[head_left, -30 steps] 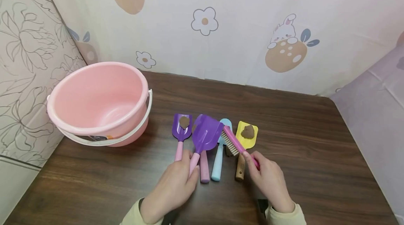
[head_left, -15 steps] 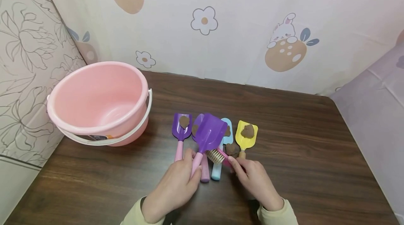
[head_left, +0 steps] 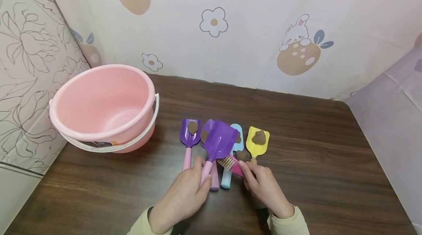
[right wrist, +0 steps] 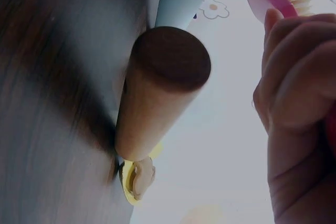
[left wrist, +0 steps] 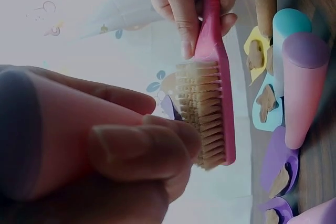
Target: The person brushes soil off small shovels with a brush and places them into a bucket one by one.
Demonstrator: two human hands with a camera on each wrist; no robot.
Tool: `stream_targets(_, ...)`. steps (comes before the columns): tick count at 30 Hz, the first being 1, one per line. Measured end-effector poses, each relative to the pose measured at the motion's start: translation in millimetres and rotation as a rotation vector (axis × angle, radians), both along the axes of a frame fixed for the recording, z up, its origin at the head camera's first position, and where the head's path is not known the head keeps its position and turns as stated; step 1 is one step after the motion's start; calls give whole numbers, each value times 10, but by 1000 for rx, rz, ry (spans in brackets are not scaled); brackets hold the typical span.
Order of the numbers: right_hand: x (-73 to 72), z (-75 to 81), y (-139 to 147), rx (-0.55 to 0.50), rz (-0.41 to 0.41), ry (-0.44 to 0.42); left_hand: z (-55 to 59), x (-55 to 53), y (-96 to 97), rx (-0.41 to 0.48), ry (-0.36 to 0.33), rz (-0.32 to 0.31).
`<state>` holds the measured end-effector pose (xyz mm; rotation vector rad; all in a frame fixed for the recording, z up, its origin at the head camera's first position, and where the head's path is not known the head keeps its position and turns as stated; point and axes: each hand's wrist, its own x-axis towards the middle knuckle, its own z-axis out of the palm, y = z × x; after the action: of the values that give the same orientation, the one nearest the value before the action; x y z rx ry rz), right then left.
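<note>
My left hand point(head_left: 184, 194) grips the pink handle of a purple toy shovel point(head_left: 221, 138), holding it raised over the other shovels. My right hand point(head_left: 265, 187) holds a pink brush point(head_left: 235, 169) with pale bristles. In the left wrist view the brush's bristles point(left wrist: 202, 114) face the left hand's fingers, close to the shovel, whose blade is mostly hidden there. Beneath lie a small purple shovel point(head_left: 187, 141), a lilac shovel point(head_left: 205, 138), a light blue shovel point(head_left: 237, 127) and a yellow shovel point(head_left: 253, 150). Brown lumps rest on their blades; another brown lump point(head_left: 240, 155) lies between the blue and yellow ones.
A pink bucket point(head_left: 148, 116) with a white handle stands on the left of the dark wooden table point(head_left: 306, 147). A printed curtain point(head_left: 250, 37) hangs behind the table, and patterned sheets flank both sides.
The right hand has moved left, carrying the brush from above the blue and yellow shovels to below the raised purple blade. The left hand has shifted the shovel slightly right.
</note>
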<state>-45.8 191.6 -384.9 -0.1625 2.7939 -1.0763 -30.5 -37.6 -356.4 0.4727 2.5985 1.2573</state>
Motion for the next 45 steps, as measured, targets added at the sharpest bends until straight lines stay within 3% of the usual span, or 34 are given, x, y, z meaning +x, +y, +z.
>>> stream_targets(7, -10, 25, 79, -100, -99, -79, -27, 5, 1, -39, -41, -37)
stream_targets(17, -14, 35, 183, -103, -196, -40, -74, 41, 7, -63, 5, -92)
stream_targets(27, -22, 48, 202, -181, -234, -46, -64, 32, -11, -43, -54, -105)
stream_targets(31, -19, 36, 177, -211, -198, -109, -46, 24, -17, -32, -49, -92)
stream_targets(36, 6, 3, 111, -175, -62, -170, -31, 1, -8, -34, -32, -75)
stream_targets(41, 25, -15, 57, -186, 67, -167, -32, -5, 16, -37, 8, -60)
stream_targets(45, 21, -16, 50, -199, 92, -154, -45, 6, 22, -33, 42, -60)
